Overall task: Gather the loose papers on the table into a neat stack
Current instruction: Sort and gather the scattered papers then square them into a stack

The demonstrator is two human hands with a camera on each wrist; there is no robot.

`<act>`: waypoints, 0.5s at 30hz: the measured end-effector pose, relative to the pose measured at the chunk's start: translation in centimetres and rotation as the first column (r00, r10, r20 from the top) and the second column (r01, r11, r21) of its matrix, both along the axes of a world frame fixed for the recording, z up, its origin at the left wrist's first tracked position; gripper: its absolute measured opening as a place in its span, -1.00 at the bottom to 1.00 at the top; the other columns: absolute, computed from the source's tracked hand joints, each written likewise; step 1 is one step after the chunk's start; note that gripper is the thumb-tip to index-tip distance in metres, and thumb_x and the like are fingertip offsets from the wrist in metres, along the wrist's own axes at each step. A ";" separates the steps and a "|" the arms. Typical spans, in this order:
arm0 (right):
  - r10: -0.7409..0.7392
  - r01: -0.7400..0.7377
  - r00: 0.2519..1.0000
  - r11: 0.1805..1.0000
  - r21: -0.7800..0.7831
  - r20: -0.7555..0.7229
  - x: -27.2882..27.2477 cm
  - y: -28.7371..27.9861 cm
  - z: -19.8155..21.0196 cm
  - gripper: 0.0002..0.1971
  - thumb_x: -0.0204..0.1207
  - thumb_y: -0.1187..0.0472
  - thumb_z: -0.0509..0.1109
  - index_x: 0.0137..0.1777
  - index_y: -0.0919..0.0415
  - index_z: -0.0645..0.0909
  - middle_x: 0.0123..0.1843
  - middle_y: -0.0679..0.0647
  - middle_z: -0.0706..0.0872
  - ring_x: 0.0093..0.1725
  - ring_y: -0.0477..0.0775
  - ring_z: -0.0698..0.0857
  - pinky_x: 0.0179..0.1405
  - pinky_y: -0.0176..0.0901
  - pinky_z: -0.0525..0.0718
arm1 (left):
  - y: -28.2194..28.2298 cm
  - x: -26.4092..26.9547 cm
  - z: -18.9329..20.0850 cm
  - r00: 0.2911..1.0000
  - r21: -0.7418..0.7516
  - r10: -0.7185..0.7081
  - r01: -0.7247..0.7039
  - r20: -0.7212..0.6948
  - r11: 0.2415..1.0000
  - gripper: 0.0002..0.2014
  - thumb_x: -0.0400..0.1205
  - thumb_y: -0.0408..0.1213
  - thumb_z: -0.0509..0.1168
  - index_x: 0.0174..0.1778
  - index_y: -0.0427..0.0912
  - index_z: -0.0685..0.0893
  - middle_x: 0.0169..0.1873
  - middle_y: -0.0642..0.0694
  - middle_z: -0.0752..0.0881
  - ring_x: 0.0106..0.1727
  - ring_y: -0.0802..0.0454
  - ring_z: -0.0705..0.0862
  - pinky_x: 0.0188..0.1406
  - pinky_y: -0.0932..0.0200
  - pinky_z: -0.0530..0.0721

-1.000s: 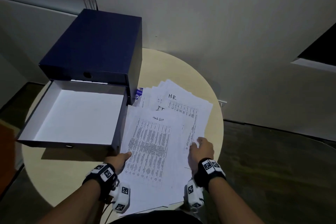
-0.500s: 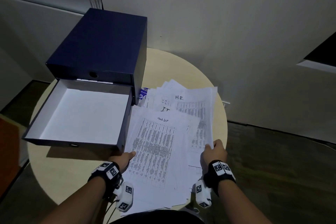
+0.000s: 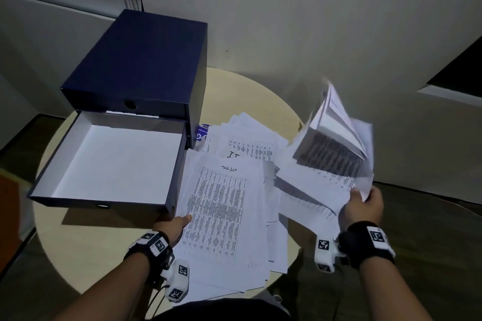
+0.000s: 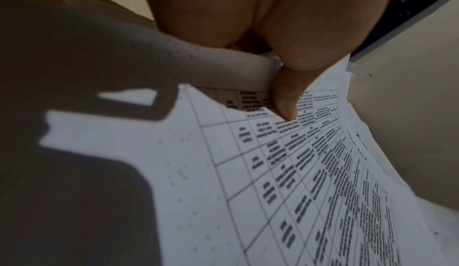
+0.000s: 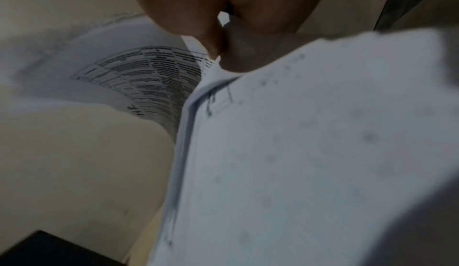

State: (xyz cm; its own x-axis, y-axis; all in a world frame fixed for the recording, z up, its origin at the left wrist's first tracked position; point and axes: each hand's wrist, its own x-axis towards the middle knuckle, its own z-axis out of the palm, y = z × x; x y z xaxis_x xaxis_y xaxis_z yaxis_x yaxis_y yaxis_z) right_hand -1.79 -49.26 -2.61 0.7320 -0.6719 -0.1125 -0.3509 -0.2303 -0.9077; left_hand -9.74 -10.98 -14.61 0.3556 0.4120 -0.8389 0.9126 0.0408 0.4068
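Observation:
A loose pile of printed papers (image 3: pixel 224 216) lies spread on the round table (image 3: pixel 260 96), with a "Task List" sheet on top. My left hand (image 3: pixel 174 224) holds the pile's left edge. In the left wrist view its thumb (image 4: pixel 285 101) presses on the top sheet (image 4: pixel 248 172) and its fingers are tucked under it. My right hand (image 3: pixel 361 207) grips a bundle of sheets (image 3: pixel 328 164) by its near edge, raised and fanned above the table's right side. The right wrist view shows that bundle (image 5: pixel 310 152) pinched between thumb and fingers (image 5: pixel 211 24).
A dark blue drawer box (image 3: pixel 146 65) stands at the table's back left. Its white-lined drawer (image 3: pixel 109 164) is pulled out toward me and borders the pile's left edge. A small blue item (image 3: pixel 202 133) peeks out beside the box. Walls stand close behind.
My right hand has moved right and up, lifting a bundle of sheets off the pile's right side. My left hand has stayed at the pile's left edge.

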 end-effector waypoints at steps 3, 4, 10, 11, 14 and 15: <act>0.044 -0.048 0.998 0.995 0.089 0.052 0.5 0.5 0.3 -0.91 0.68 0.27 0.27 0.06 0.19 0.61 -0.13 0.07 0.71 -0.13 0.13 0.67 -0.08 -0.16 0.56 | -0.1 0.0 0.1 1.000 -0.001 0.001 -0.001 0.001 1.000 -0.43 0.47 0.03 0.52 0.09 -0.45 0.62 -0.01 -0.33 0.71 -0.04 -0.29 0.70 0.06 -0.07 0.70; 0.047 -0.053 0.998 0.989 0.136 0.050 0.6 0.9 -0.1 -0.90 0.68 0.27 0.28 0.06 0.14 0.63 -0.10 0.06 0.75 -0.13 0.09 0.71 -0.05 -0.15 0.62 | 0.0 0.0 0.0 1.000 -0.005 0.006 -0.006 0.004 1.000 -0.43 0.48 0.03 0.52 0.09 -0.45 0.63 0.00 -0.33 0.72 -0.05 -0.29 0.70 0.03 -0.06 0.69; 0.075 -0.086 0.996 0.920 0.381 0.044 0.3 3.3 -0.5 -0.83 0.69 0.33 0.28 0.11 0.15 0.69 0.10 0.17 0.79 0.05 0.21 0.77 0.23 0.24 0.70 | -0.2 -0.1 0.1 0.998 -0.038 0.056 -0.055 0.016 0.998 -0.55 0.49 -0.06 0.54 0.04 -0.36 0.61 -0.03 -0.29 0.70 -0.12 -0.23 0.67 -0.05 0.00 0.64; 0.071 -0.089 0.996 0.908 0.410 0.059 0.5 3.5 0.2 -0.84 0.69 0.33 0.29 0.05 0.11 0.68 0.10 0.18 0.79 0.06 0.22 0.77 0.22 0.26 0.70 | -0.2 -0.2 0.3 0.998 -0.046 0.058 -0.057 0.017 0.997 -0.54 0.48 -0.06 0.55 0.04 -0.37 0.62 -0.05 -0.29 0.72 -0.14 -0.22 0.68 -0.05 0.01 0.65; 0.084 -0.140 0.988 0.850 0.508 0.132 1.6 3.6 2.5 -0.86 0.70 0.30 0.29 0.03 0.11 0.67 0.03 0.14 0.82 -0.02 0.15 0.81 0.01 0.17 0.81 | 0.0 -0.1 -0.3 0.995 -0.061 0.094 -0.092 0.021 0.994 -0.42 0.41 -0.05 0.60 0.09 -0.49 0.66 -0.07 -0.28 0.78 -0.13 -0.23 0.75 0.01 -0.02 0.73; 0.102 -0.172 0.982 0.820 0.546 0.156 1.9 3.8 3.3 -0.87 0.70 0.30 0.29 0.03 0.13 0.67 -0.02 0.12 0.83 -0.07 0.12 0.83 -0.07 0.13 0.83 | 0.0 -0.1 -0.1 0.996 -0.066 0.091 -0.090 0.019 0.994 -0.41 0.40 -0.04 0.60 0.13 -0.47 0.68 -0.07 -0.29 0.80 -0.13 -0.23 0.76 0.01 -0.02 0.73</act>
